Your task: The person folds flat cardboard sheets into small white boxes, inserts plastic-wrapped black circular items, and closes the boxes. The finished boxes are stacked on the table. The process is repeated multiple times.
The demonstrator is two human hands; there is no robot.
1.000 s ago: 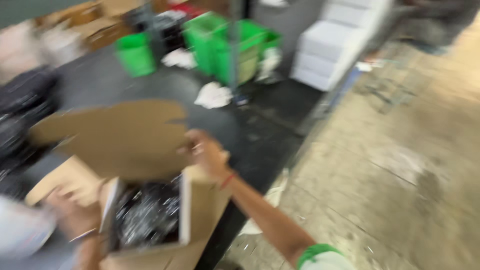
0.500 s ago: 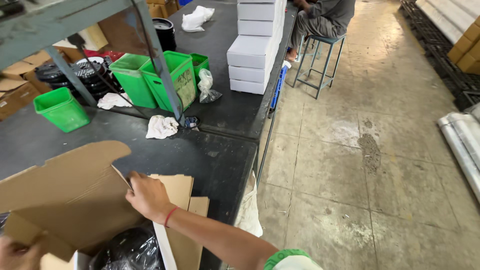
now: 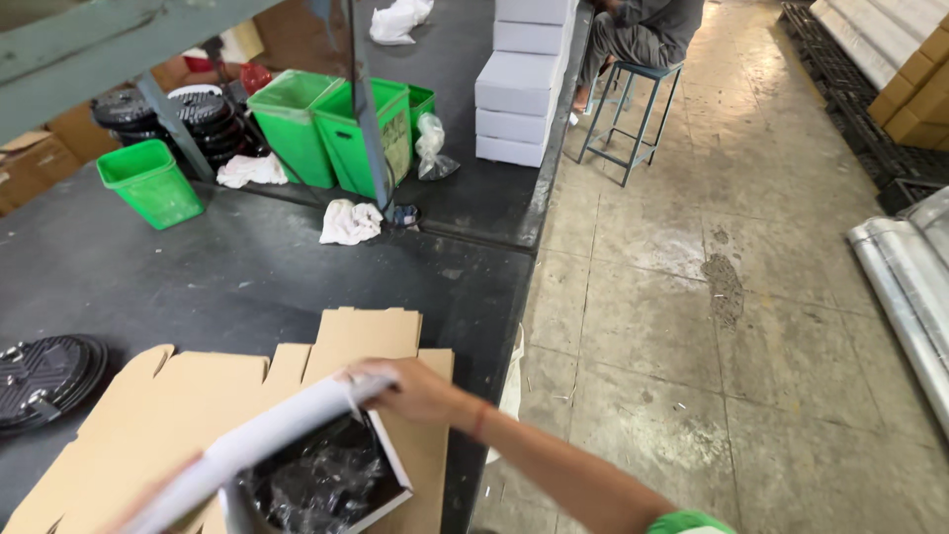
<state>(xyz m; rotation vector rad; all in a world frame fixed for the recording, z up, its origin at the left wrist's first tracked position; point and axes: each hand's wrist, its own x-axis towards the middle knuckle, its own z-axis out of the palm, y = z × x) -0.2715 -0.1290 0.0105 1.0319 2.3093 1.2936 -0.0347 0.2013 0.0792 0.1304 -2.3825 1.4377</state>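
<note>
At the near edge of the dark tabletop [image 3: 247, 287], an open box [image 3: 326, 485] with plastic-wrapped contents sits on flattened cardboard [image 3: 198, 396]. Its white flap [image 3: 267, 440] could tear if yanked. The right hand [image 3: 410, 388] reaches leftward, pinching the flap's end; the blurred left hand [image 3: 163, 494] probably grips its other end.

Four green plastic bins [image 3: 148, 180] at upper left, four stacked white boxes [image 3: 524, 84] at top centre, three white rags [image 3: 350, 222], one metal stool [image 3: 633, 119], one open cardboard box [image 3: 198, 415]
</note>
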